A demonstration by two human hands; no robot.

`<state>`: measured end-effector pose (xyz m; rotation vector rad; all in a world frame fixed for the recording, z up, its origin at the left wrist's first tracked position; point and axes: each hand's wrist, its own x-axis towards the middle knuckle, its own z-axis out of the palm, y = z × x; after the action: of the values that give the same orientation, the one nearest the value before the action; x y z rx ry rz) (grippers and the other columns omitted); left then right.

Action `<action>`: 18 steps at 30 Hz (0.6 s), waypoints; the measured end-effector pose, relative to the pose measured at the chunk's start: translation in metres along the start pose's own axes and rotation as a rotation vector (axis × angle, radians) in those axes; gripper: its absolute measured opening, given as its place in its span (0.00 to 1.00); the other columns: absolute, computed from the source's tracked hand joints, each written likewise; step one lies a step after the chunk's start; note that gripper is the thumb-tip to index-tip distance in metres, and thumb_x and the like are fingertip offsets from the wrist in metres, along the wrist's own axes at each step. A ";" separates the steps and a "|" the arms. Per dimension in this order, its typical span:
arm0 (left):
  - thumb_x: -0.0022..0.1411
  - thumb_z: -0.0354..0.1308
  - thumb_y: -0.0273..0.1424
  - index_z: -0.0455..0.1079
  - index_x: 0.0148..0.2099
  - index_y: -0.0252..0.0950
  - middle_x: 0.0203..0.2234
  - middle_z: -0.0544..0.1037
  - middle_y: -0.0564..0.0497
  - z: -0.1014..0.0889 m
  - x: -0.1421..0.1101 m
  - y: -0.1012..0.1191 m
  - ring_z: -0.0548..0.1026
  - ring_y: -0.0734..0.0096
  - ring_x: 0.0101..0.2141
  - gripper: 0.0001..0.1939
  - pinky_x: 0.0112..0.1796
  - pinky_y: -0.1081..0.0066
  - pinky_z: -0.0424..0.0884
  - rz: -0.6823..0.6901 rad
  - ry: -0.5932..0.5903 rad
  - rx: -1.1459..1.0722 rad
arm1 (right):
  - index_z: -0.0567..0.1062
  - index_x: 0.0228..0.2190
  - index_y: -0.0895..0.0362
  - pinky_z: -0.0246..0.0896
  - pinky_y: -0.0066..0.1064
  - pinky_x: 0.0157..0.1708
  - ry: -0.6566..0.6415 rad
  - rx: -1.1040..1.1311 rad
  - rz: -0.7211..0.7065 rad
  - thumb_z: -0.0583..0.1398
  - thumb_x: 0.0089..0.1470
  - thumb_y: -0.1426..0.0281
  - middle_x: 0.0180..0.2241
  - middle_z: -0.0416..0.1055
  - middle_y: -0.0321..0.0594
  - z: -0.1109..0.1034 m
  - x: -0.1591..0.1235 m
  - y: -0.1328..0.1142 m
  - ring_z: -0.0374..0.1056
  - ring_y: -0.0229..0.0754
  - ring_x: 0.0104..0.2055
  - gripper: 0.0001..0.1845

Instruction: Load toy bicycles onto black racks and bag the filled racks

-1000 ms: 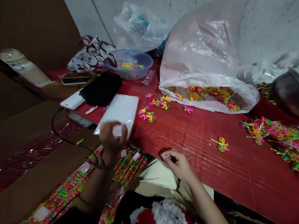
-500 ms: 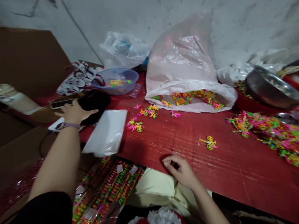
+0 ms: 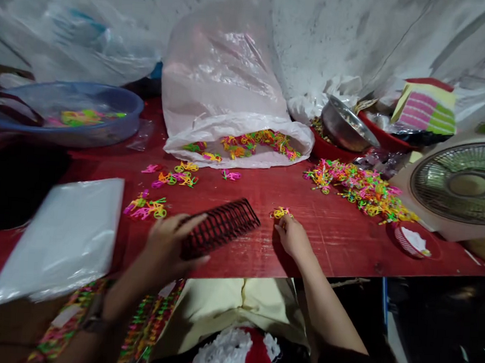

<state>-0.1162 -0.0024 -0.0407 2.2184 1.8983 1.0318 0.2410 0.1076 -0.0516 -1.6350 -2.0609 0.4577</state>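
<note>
L hand (image 3: 162, 248) closed round black plastic coil (image 3: 219, 229), held over red table (image 3: 329, 247) near its edge. R fingertips (image 3: 284, 222) narrow at yellow bike charm (image 3: 280, 212), near coil; I can't tell if pinched. Risk as I read it: thin loops, weak pinch could drop charm; coil rungs could snag it.

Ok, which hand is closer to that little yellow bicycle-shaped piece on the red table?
The right hand: its fingertips are right at the lower edge of the little yellow bicycle-shaped piece. The left hand is farther left, holding a black spiral binding comb.
</note>
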 end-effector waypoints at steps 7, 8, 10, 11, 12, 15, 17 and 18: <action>0.73 0.54 0.47 0.58 0.73 0.43 0.74 0.54 0.39 0.089 -0.024 0.076 0.52 0.45 0.72 0.32 0.67 0.35 0.51 0.232 -0.271 0.051 | 0.76 0.39 0.59 0.68 0.34 0.37 0.104 0.646 0.232 0.71 0.47 0.62 0.32 0.78 0.41 -0.030 0.011 0.019 0.73 0.43 0.32 0.20; 0.74 0.52 0.47 0.57 0.73 0.42 0.73 0.55 0.39 0.094 -0.023 0.086 0.54 0.49 0.72 0.32 0.68 0.41 0.52 0.280 -0.299 0.037 | 0.77 0.38 0.59 0.69 0.35 0.38 0.059 0.705 0.214 0.72 0.47 0.59 0.33 0.79 0.42 -0.027 0.012 0.009 0.74 0.43 0.33 0.21; 0.74 0.51 0.47 0.59 0.72 0.39 0.72 0.59 0.39 0.100 -0.019 0.105 0.56 0.52 0.72 0.31 0.69 0.47 0.53 0.311 -0.320 0.038 | 0.80 0.40 0.59 0.71 0.35 0.39 -0.077 0.752 0.132 0.72 0.49 0.57 0.36 0.81 0.43 -0.014 0.013 -0.019 0.76 0.44 0.35 0.22; 0.74 0.51 0.47 0.60 0.72 0.38 0.71 0.61 0.38 0.102 -0.016 0.113 0.57 0.52 0.71 0.31 0.69 0.49 0.54 0.315 -0.327 0.038 | 0.80 0.41 0.58 0.71 0.36 0.40 -0.147 0.751 0.066 0.71 0.51 0.57 0.37 0.81 0.44 -0.004 0.014 -0.035 0.76 0.45 0.37 0.21; 0.74 0.51 0.47 0.62 0.71 0.37 0.69 0.64 0.38 0.104 -0.014 0.119 0.60 0.51 0.70 0.30 0.69 0.49 0.55 0.318 -0.342 0.036 | 0.81 0.43 0.57 0.72 0.36 0.43 -0.205 0.739 -0.013 0.69 0.54 0.58 0.40 0.82 0.44 0.007 0.015 -0.050 0.77 0.45 0.39 0.19; 0.74 0.52 0.45 0.69 0.64 0.37 0.60 0.76 0.39 0.107 -0.011 0.128 0.71 0.51 0.62 0.25 0.64 0.50 0.62 0.315 -0.407 0.012 | 0.80 0.45 0.55 0.69 0.37 0.51 -0.324 0.646 -0.256 0.66 0.61 0.64 0.46 0.81 0.43 0.041 0.019 -0.086 0.76 0.45 0.47 0.11; 0.74 0.52 0.45 0.72 0.60 0.37 0.54 0.80 0.40 0.108 -0.011 0.129 0.76 0.51 0.55 0.22 0.59 0.52 0.66 0.293 -0.426 0.004 | 0.81 0.41 0.55 0.67 0.38 0.53 -0.372 0.539 -0.371 0.66 0.61 0.68 0.44 0.81 0.43 0.057 0.023 -0.097 0.75 0.45 0.47 0.06; 0.74 0.52 0.44 0.73 0.59 0.38 0.53 0.80 0.40 0.108 -0.011 0.128 0.76 0.52 0.54 0.21 0.58 0.52 0.67 0.284 -0.426 0.002 | 0.81 0.38 0.56 0.67 0.38 0.53 -0.382 0.491 -0.408 0.67 0.60 0.69 0.42 0.82 0.43 0.062 0.025 -0.098 0.75 0.45 0.46 0.04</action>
<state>0.0486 -0.0032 -0.0733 2.5053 1.4389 0.5131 0.1221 0.1106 -0.0480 -0.8640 -2.2322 1.0868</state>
